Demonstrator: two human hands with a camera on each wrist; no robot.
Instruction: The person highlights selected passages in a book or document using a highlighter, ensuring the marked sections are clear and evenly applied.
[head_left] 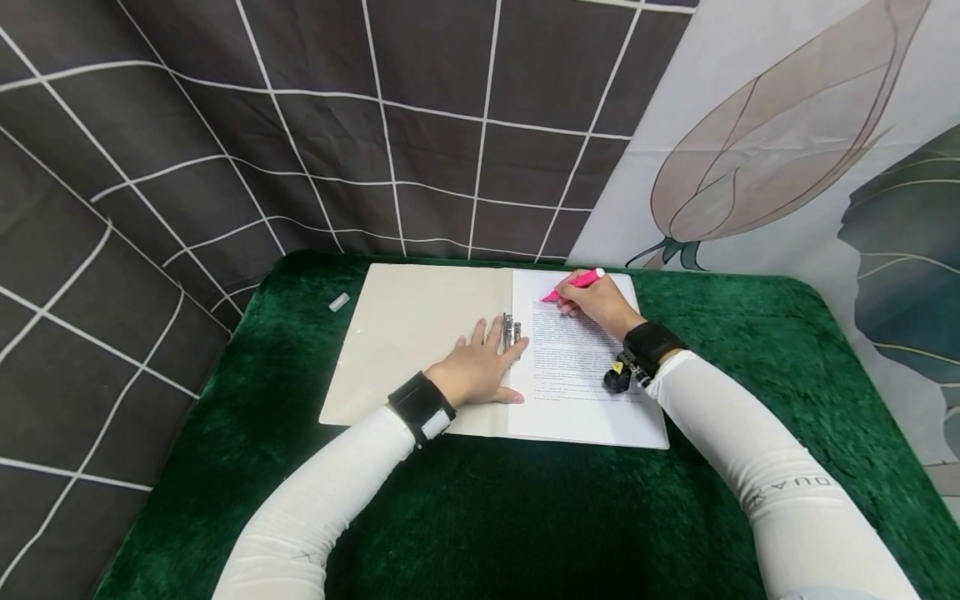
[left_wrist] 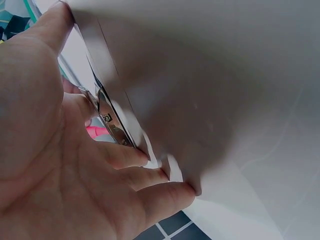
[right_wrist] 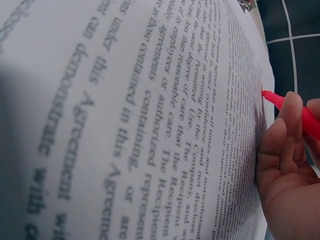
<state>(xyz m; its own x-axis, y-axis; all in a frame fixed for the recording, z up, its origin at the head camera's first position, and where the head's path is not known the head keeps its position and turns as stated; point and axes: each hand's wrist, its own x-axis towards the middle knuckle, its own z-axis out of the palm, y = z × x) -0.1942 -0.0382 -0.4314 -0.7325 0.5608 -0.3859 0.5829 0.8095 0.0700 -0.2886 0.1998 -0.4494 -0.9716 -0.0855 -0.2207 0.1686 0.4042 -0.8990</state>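
Pinching pink marker (head_left: 588,277) in right hand (head_left: 600,302), with fingers curled round barrel, over upper part of printed sheet (head_left: 562,358). Aiming tip down-left, at left start of upper text lines; cannot confirm tip contact with paper. Resting left hand (head_left: 476,367) palm down on beige folder (head_left: 420,333), grasping nothing, with fingers straight and spread across cover beside fold, thumb reaching to left edge of sheet, index near metal clip (head_left: 511,331). Lying open on green plush-covered counter (head_left: 225,433): folder, with bare cover at left and sheet on right half. Set along fold, near top of left hand: clip, shiny in left wrist view. Reading "Recipient" and "Agreement" among printed words in right wrist view. Lying left of folder, near upper corner and apart from it: small whitish piece (head_left: 339,302), too small to identify. Wearing white sleeves (head_left: 750,442) and black wrist straps (head_left: 422,406) on both arms. Hanging behind counter: dark cloth with white grid lines (head_left: 427,50), plus pale floral cloth (head_left: 765,150) at right.
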